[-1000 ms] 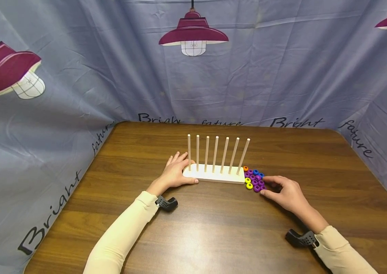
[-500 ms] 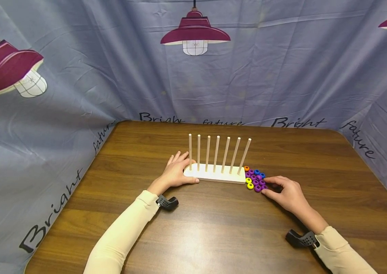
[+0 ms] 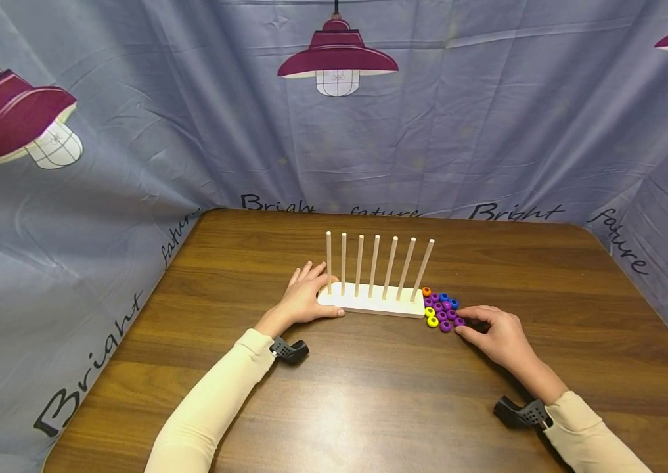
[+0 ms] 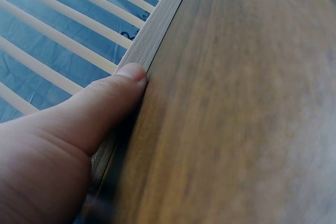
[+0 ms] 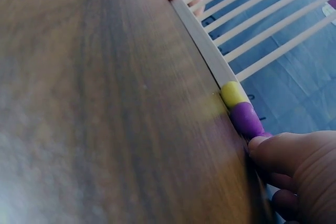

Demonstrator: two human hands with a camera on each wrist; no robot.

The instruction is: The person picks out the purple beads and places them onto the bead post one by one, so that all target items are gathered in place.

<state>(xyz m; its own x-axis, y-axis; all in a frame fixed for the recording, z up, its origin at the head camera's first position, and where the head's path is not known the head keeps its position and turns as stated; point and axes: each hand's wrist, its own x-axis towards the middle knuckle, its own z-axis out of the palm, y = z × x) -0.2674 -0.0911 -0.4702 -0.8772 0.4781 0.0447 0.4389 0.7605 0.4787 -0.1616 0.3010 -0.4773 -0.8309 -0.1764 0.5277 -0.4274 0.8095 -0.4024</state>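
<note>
A pale wooden stand (image 3: 372,303) with a row of several upright pegs (image 3: 373,266) stands on the table. My left hand (image 3: 303,299) grips its left end, the thumb lying along the front edge, as the left wrist view also shows. Against the stand's right end lies a cluster of small ring beads: purple, two yellow beads (image 3: 432,322), blue beads (image 3: 444,297) and one orange bead (image 3: 426,291). At the cluster's right side my right hand (image 3: 496,332) pinches a purple bead (image 3: 460,322) between thumb and finger. In the right wrist view the thumb mostly hides that bead.
The brown wooden table (image 3: 357,394) reaches back to a grey-blue curtain (image 3: 334,151) printed with red lamps and lettering. A black camera mount sits on each wrist. All the pegs are bare.
My right hand has shifted slightly to the right, and the purple bead at its fingertips has come a little apart from the cluster. My left hand stays on the stand.
</note>
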